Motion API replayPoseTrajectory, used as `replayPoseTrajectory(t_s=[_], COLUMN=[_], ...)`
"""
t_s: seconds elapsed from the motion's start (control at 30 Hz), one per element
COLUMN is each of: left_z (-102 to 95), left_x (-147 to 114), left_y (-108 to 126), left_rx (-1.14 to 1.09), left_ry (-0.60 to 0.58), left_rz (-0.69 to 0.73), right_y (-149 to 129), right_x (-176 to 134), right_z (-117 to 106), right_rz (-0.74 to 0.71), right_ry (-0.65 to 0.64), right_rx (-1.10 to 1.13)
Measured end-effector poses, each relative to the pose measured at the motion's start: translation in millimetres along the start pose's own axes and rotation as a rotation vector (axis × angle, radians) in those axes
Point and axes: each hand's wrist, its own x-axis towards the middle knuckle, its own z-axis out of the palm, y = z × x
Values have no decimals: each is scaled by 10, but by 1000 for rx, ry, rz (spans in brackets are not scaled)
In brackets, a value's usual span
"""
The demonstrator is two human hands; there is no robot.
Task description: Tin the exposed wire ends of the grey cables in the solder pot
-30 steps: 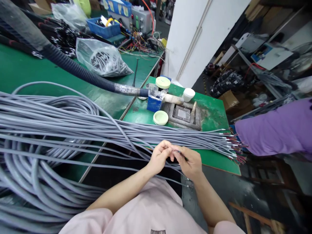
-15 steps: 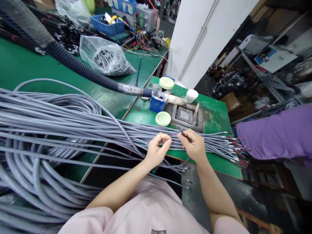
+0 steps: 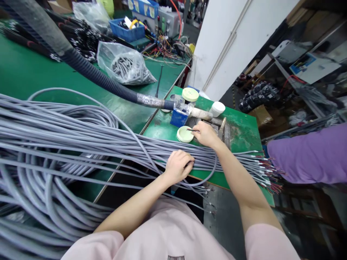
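Observation:
My right hand (image 3: 205,134) is closed on the end of a grey cable (image 3: 214,168). Thin dark and reddish wires (image 3: 192,130) stick out from its fingertips, over a shallow pale-green dish (image 3: 184,134). From that hand the cable loops down toward the front of the bench. My left hand (image 3: 179,167) lies with curled fingers on the thick bundle of grey cables (image 3: 130,144); anything inside its grip is hidden. At the bundle's right end, the stripped red and dark wire ends (image 3: 267,168) fan out.
A ribbed hose (image 3: 108,81) runs to a blue box (image 3: 179,117) with a pale nozzle (image 3: 200,114). Behind stand a lidded jar (image 3: 190,94) and a white tub (image 3: 217,108). A tool with a worn handle (image 3: 222,126) stands right. A person's purple sleeve (image 3: 309,151) is farther right.
My right hand has moved up and away from my left, bringing the wire ends over the pale-green dish. My left hand has lowered slightly onto the cables, its fingers more curled.

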Motion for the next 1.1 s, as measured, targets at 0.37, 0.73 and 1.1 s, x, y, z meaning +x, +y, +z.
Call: replayPoseTrajectory(t_s=[0.37,0.73,1.1], left_z=[17,1,13], left_x=[-10,-10,0], left_y=[-20,-9,-22], left_rx=[-25,-41,-42], left_ry=[5,10,30], left_rz=[14,12,-6], right_y=[-92,5,871], right_x=[202,155,-57], right_z=[106,31,-88], right_rz=[20,16,356], right_ry=[-126,-53,128], right_rx=[-162,-108,140])
